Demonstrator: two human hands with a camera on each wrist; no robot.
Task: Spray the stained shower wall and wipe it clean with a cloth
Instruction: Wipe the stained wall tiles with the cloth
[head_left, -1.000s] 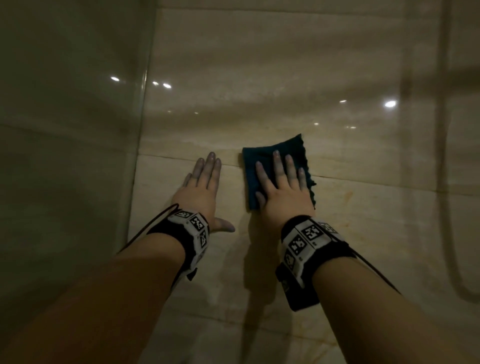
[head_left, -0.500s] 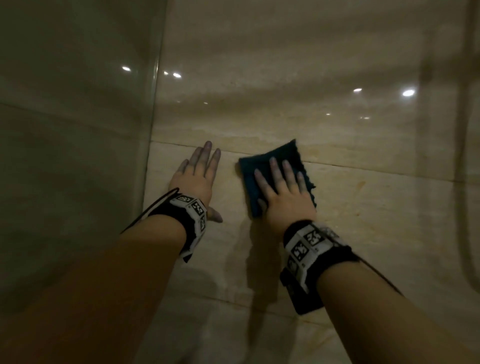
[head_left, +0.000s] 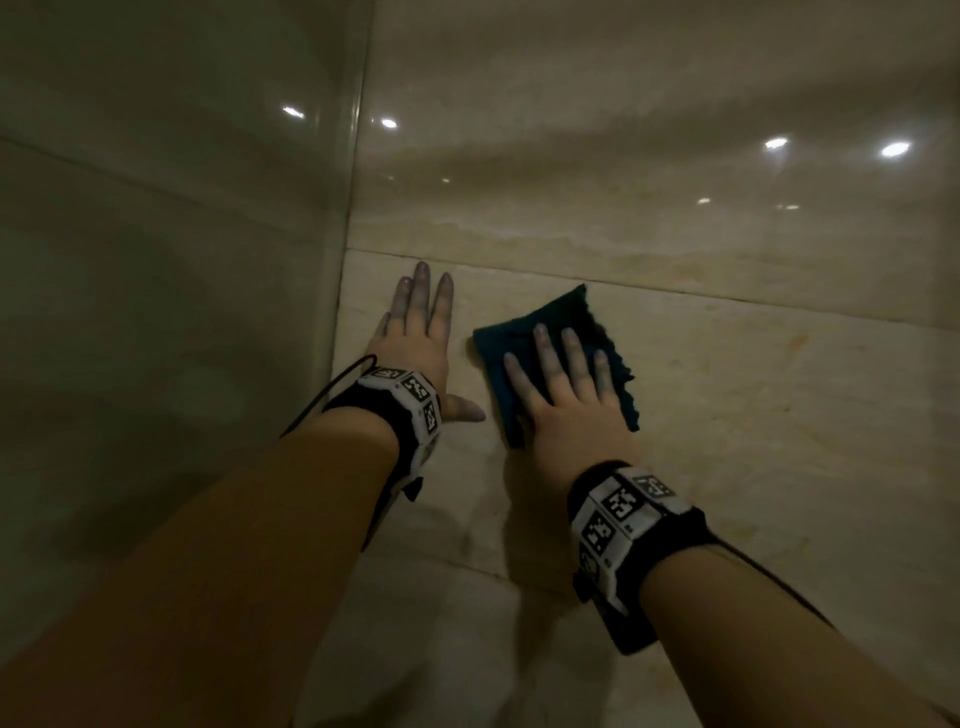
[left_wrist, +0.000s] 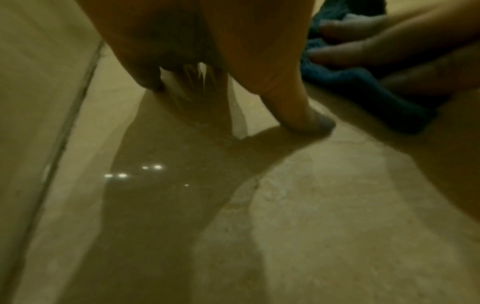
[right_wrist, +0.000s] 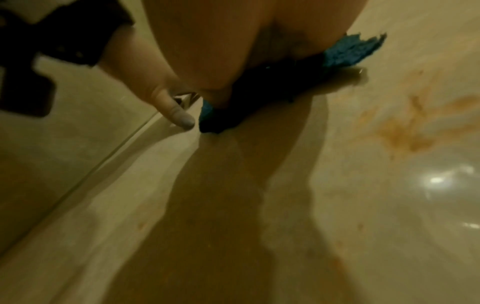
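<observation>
A dark teal cloth (head_left: 524, 338) lies flat against the beige tiled shower wall (head_left: 753, 415). My right hand (head_left: 561, 395) presses it to the wall with straight, spread fingers. To its left my left hand (head_left: 415, 338) rests flat on the bare tile, thumb out. Orange-brown stains (head_left: 795, 343) mark the wall right of the cloth. In the right wrist view the stains (right_wrist: 405, 133) show clearly beside the cloth (right_wrist: 348, 53), which sticks out from under my palm. The left wrist view shows my left thumb (left_wrist: 298, 107) on the tile and the cloth (left_wrist: 363, 88) under the other hand's fingers.
A glass panel (head_left: 156, 312) meets the wall at a corner just left of my left hand. A horizontal grout line (head_left: 675, 293) runs just above the cloth. Ceiling lights reflect in the glossy tile. No spray bottle is in view.
My right hand has slid the cloth down the wall, below the grout line, and turned it slightly clockwise. The left hand has stayed flat on the tile.
</observation>
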